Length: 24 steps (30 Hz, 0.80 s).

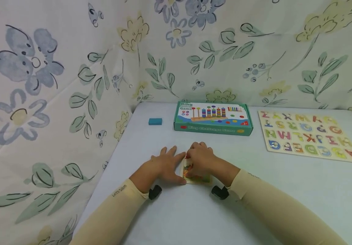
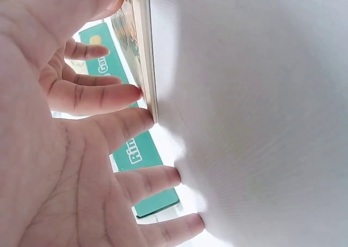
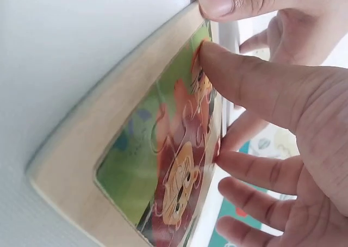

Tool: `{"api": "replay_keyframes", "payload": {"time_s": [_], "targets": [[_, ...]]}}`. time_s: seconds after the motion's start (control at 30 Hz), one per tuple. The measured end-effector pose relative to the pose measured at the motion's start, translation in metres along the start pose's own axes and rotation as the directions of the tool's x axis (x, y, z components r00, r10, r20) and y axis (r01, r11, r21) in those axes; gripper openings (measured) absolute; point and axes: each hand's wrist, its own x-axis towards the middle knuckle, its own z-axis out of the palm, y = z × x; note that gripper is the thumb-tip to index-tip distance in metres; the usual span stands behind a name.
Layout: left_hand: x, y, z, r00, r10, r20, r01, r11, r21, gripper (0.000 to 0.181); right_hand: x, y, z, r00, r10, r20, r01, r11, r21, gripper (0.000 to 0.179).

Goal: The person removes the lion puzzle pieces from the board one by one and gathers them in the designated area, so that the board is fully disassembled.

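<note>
A small wooden jigsaw puzzle (image 3: 147, 165) with cartoon animals on green lies flat on the white table. My left hand (image 1: 165, 167), fingers spread and fairly straight, steadies its left side. The left thumb (image 3: 217, 1) touches one corner of the frame and the index finger (image 2: 133, 124) meets the edge farther up. Over the upper part of the puzzle, my right hand (image 1: 202, 159) pinches an orange-edged puzzle piece (image 3: 198, 59) between thumb and index finger. The right palm covers much of this piece in the head view, so how fully it sits in the frame is hidden.
Behind the hands stands a green Ring Challenge Game box (image 1: 213, 119). A small blue block (image 1: 155, 121) lies to its left. On the right is a wooden alphabet board (image 1: 309, 136) with colourful letters. Floral cloth (image 1: 176, 68) hangs at the back and left.
</note>
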Motion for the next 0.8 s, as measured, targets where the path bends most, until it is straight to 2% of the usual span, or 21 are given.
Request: {"api": "replay_keyframes", "payload": {"time_s": [0.17,0.3,0.5,0.8], "targets": [[0.0,0.002,0.0,1.0,-0.017,0.008,0.017,1.0,-0.005,0.105,-0.003,0.0,0.0,1.0,-0.004,-0.008,0.004,1.0,0.004,0.067],[0.0,0.004,0.001,1.0,-0.023,0.006,0.023,1.0,-0.021,0.104,-0.003,0.001,-0.001,1.0,0.003,-0.027,-0.002,1.0,0.02,0.057],[0.001,0.005,0.001,1.0,-0.02,-0.006,0.02,0.999,-0.035,0.103,-0.003,0.003,-0.006,0.995,0.04,-0.093,-0.023,0.985,0.171,0.021],[-0.001,0.003,-0.002,1.0,-0.025,0.013,0.026,0.999,-0.034,0.104,-0.011,0.023,-0.022,0.995,-0.052,-0.081,0.076,0.939,0.336,0.014]]}}
